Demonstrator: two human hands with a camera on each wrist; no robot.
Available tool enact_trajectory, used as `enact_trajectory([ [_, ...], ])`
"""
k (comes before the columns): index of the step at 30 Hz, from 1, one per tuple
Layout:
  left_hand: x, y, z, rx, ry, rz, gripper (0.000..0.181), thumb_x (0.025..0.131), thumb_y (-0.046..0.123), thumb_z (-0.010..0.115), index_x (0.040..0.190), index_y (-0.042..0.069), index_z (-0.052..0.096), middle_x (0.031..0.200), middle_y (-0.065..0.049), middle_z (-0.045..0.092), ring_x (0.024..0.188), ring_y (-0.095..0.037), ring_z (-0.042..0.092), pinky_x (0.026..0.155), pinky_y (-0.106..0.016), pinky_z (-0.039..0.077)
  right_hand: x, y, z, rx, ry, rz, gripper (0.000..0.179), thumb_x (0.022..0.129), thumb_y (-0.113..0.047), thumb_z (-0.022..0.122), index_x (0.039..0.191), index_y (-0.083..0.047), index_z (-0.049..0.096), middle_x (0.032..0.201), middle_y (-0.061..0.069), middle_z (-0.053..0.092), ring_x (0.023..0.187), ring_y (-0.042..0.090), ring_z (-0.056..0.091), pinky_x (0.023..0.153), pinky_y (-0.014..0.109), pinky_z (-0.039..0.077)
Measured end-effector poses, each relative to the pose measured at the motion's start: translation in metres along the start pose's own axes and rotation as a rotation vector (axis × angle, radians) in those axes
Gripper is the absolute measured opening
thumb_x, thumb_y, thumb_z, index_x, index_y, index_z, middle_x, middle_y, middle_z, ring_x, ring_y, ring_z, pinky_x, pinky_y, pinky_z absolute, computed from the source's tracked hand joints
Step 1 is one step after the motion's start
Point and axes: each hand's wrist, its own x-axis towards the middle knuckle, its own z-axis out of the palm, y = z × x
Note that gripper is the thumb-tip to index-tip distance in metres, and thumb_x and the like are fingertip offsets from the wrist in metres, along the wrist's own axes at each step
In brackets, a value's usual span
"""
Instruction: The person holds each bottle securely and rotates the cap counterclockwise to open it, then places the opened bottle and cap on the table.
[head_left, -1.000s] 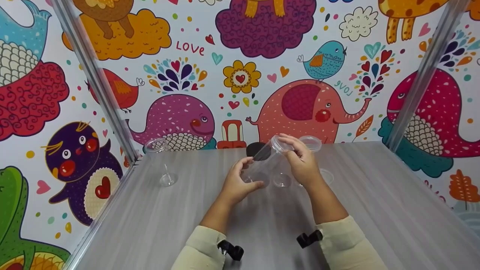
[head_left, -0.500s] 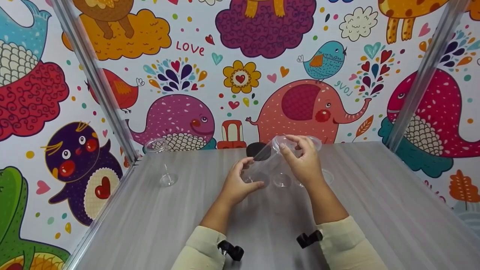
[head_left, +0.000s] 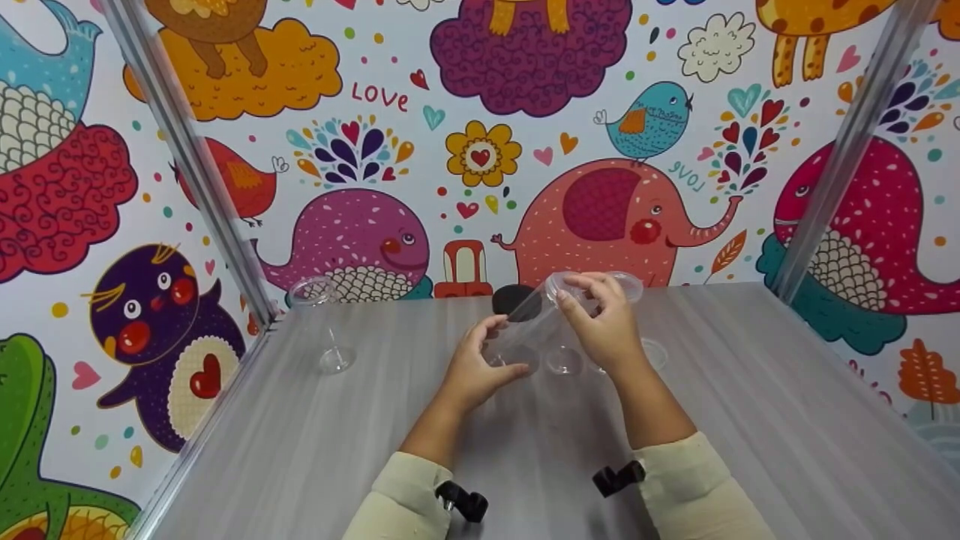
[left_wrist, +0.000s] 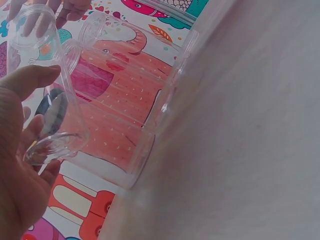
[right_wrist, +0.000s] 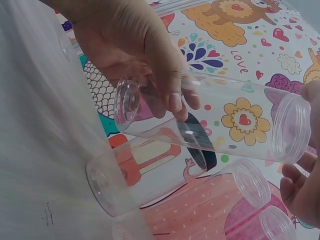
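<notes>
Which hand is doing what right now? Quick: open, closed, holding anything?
Left hand: holding the tilted clear jar near its lower end.
Right hand: holding the same jar at its upper end.

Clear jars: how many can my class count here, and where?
5: a tilted jar held by the left hand and right hand, a far-left jar, a black-lidded jar behind, one jar right of it, another jar further right. More may be hidden.

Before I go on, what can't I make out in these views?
- Head: part of the rim of the held jar, hidden by the right hand.
- Right wrist: most of the right hand, cut off by the right edge.
- Right wrist: dark marks on the table, too small to read.
</notes>
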Motion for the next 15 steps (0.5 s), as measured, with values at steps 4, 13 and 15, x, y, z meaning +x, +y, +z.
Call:
enact_trajectory([
  [4,0.0002,0.0001,0.0000,-0.007,0.003,-0.006,0.088,0.075,0.044,0.096,0.151,0.029,0.054,0.151,-0.001,0.058,0.144,-0.032,0.051,0.120,-0.064,0.046,-0.0019,-0.0015,-0.0002,0.041,-0.009,-0.031,0.030,0.101,-0.026,0.071,0.130,-0.018,0.076,0.137,0.003,0.063,0.114,0.022,0.056,0.083,0.026,0.052],
  [13,0.0002,0.0011,0.0000,-0.016,0.003,-0.016,0.088,0.075,0.043,0.096,0.151,0.030,0.053,0.152,0.000,0.058,0.145,-0.035,0.051,0.119,-0.063,0.048,-0.0015,0.0014,-0.0001,0.064,-0.027,-0.064,0.034,0.099,-0.015,0.063,0.130,-0.020,0.076,0.142,-0.001,0.065,0.118,0.015,0.059,0.085,0.023,0.053],
  [15,0.0003,0.0006,0.0001,-0.019,0.003,-0.014,0.088,0.076,0.041,0.096,0.151,0.030,0.053,0.152,-0.002,0.058,0.145,-0.035,0.051,0.118,-0.062,0.049,-0.0009,0.0017,-0.0002,0.085,-0.028,-0.076,0.036,0.099,-0.012,0.061,0.130,-0.019,0.076,0.143,0.000,0.066,0.125,0.016,0.059,0.087,0.023,0.053],
])
